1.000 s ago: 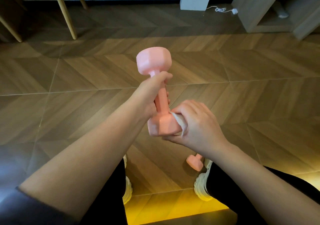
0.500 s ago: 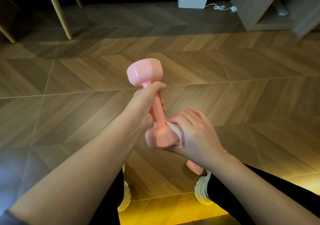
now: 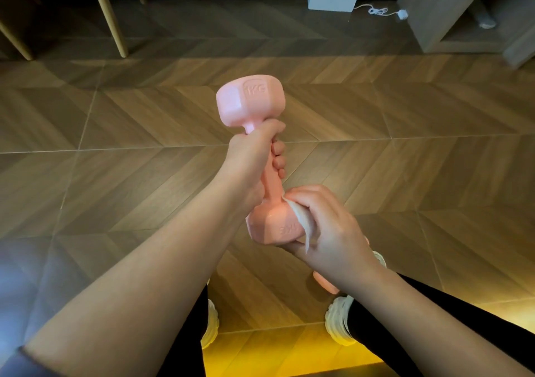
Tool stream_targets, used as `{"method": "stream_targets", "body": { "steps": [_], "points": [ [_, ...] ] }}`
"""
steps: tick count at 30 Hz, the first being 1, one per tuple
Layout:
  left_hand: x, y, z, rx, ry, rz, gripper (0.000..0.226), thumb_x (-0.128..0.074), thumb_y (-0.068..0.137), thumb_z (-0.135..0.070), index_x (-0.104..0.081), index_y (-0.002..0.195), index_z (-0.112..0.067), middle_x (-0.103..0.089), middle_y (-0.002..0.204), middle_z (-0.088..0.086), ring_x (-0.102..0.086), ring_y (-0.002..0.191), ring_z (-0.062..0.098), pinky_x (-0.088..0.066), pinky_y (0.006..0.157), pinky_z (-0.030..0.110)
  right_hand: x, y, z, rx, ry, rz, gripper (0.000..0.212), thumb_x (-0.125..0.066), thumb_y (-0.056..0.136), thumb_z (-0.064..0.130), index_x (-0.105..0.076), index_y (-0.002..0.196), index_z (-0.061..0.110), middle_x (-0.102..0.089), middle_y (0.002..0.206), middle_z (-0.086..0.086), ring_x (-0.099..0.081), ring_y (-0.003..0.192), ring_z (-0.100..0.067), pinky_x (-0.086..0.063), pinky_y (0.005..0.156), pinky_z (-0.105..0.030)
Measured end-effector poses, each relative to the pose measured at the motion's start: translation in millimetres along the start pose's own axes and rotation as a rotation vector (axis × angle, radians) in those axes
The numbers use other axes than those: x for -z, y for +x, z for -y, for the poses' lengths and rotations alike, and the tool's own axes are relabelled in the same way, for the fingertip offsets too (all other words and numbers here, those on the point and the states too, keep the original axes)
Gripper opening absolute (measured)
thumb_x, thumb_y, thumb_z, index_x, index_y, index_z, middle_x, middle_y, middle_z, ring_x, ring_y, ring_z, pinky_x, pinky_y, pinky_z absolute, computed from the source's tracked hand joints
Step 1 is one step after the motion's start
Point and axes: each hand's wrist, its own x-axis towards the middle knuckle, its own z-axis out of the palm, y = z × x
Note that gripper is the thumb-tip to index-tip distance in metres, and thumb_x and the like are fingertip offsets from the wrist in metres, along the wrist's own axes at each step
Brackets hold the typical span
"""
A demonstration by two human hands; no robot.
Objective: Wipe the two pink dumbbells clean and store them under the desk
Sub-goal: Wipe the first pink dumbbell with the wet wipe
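The pink dumbbell (image 3: 272,185) is standing nearly upright in the air. The left hand (image 3: 252,156) is curling tightly around its handle, and the right hand (image 3: 327,226) is wrapping a white cloth (image 3: 301,220) over its lower head. A second dumbbell (image 3: 324,282), mostly hidden, is probably lying on the wooden floor (image 3: 144,145). The floor is running ahead to wooden legs (image 3: 110,14) and a cabinet (image 3: 428,8).
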Motion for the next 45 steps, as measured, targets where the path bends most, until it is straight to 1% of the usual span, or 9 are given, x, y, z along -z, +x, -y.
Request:
{"method": "stream_targets", "body": {
  "steps": [8, 14, 19, 23, 27, 31, 34, 41, 45],
  "points": [
    [7.0, 2.4, 0.8, 0.05, -0.018, -0.004, 0.029, -0.058, 0.089, -0.018, -0.043, 0.064, -0.021, -0.039, 0.048, -0.006, -0.034, 0.038, 0.01, -0.031, 0.04, 0.02, 0.6, 1.8, 1.3, 0.137, -0.023, -0.028, 0.06, -0.091, 0.065, 0.005, -0.064, 0.118, 0.002, -0.06, 0.117, -0.008, -0.057, 0.11, -0.02, -0.053, 0.084, -0.045],
    [4.3, 1.0, 2.4, 0.049, 0.01, 0.006, 0.028, -0.059, 0.089, -0.018, -0.044, 0.066, -0.02, -0.04, 0.049, -0.006, -0.034, 0.038, 0.01, -0.032, 0.041, 0.019, 2.1, -0.1, 2.4, 0.172, -0.066, 0.051, 0.038, -0.074, 0.08, 0.015, -0.066, 0.117, 0.006, -0.063, 0.118, -0.005, -0.058, 0.114, -0.019, -0.046, 0.099, -0.043],
    [3.5, 0.9, 1.9, 0.027, 0.041, 0.002, 0.028, -0.059, 0.089, -0.017, -0.042, 0.067, -0.019, -0.039, 0.047, -0.006, -0.033, 0.038, 0.011, -0.031, 0.043, 0.02, 4.5, 2.1, 1.6, 0.008, -0.077, 0.009, 0.054, -0.094, 0.059, 0.013, -0.069, 0.106, 0.005, -0.064, 0.104, -0.007, -0.06, 0.099, -0.02, -0.052, 0.083, -0.039],
    [2.5, 0.3, 3.6, 0.056, 0.047, 0.028, 0.027, -0.059, 0.089, -0.019, -0.042, 0.068, -0.02, -0.039, 0.047, -0.007, -0.034, 0.037, 0.01, -0.031, 0.041, 0.019, 0.9, -2.8, 3.9, 0.105, -0.088, -0.002, 0.048, -0.092, 0.063, 0.003, -0.07, 0.106, -0.001, -0.067, 0.103, -0.012, -0.065, 0.099, -0.024, -0.051, 0.097, -0.047],
    [3.5, 0.8, 2.7, 0.026, 0.067, 0.059, 0.029, -0.059, 0.089, -0.018, -0.043, 0.065, -0.02, -0.039, 0.047, -0.007, -0.033, 0.038, 0.011, -0.032, 0.04, 0.022, 5.6, 2.0, 2.0, -0.023, -0.107, 0.083, 0.059, -0.096, 0.059, 0.027, -0.067, 0.105, 0.003, -0.065, 0.101, -0.007, -0.062, 0.096, -0.02, -0.053, 0.083, -0.034],
    [3.1, 0.1, 5.5, 0.012, 0.063, 0.068, 0.029, -0.059, 0.089, -0.018, -0.042, 0.065, -0.019, -0.038, 0.047, -0.007, -0.033, 0.038, 0.011, -0.032, 0.04, 0.021, 6.3, 1.2, 1.7, -0.01, -0.174, 0.078, 0.06, -0.096, 0.057, 0.033, -0.069, 0.104, 0.005, -0.068, 0.1, -0.003, -0.062, 0.099, -0.018, -0.048, 0.099, -0.049],
    [1.6, 1.0, 2.9, 0.004, 0.042, 0.064, 0.029, -0.058, 0.089, -0.017, -0.042, 0.065, -0.019, -0.038, 0.047, -0.007, -0.032, 0.037, 0.011, -0.032, 0.041, 0.018, 6.3, -2.7, -0.3, 0.001, -0.192, 0.003, 0.06, -0.095, 0.058, 0.035, -0.068, 0.102, 0.004, -0.068, 0.099, -0.004, -0.064, 0.099, -0.02, -0.043, 0.105, -0.043],
    [-0.4, -2.1, 9.8, -0.012, 0.1, 0.131, 0.033, -0.058, 0.089, -0.014, -0.041, 0.062, -0.02, -0.035, 0.047, -0.005, -0.031, 0.04, 0.012, -0.03, 0.043, 0.021, 6.5, 0.7, -4.9, -0.08, -0.253, 0.219, 0.056, -0.084, 0.066, 0.047, -0.064, 0.107, 0.014, -0.066, 0.105, 0.001, -0.062, 0.106, -0.02, -0.029, 0.113, -0.045],
    [-0.5, -0.9, 6.7, -0.006, 0.074, 0.132, 0.031, -0.058, 0.089, -0.015, -0.041, 0.064, -0.02, -0.034, 0.047, -0.006, -0.03, 0.039, 0.012, -0.03, 0.042, 0.021, 8.5, -0.6, -4.0, -0.026, -0.242, 0.141, 0.053, -0.07, 0.071, 0.053, -0.059, 0.11, 0.02, -0.066, 0.1, 0.002, -0.057, 0.101, -0.015, -0.036, 0.107, -0.041]
  ]
}}
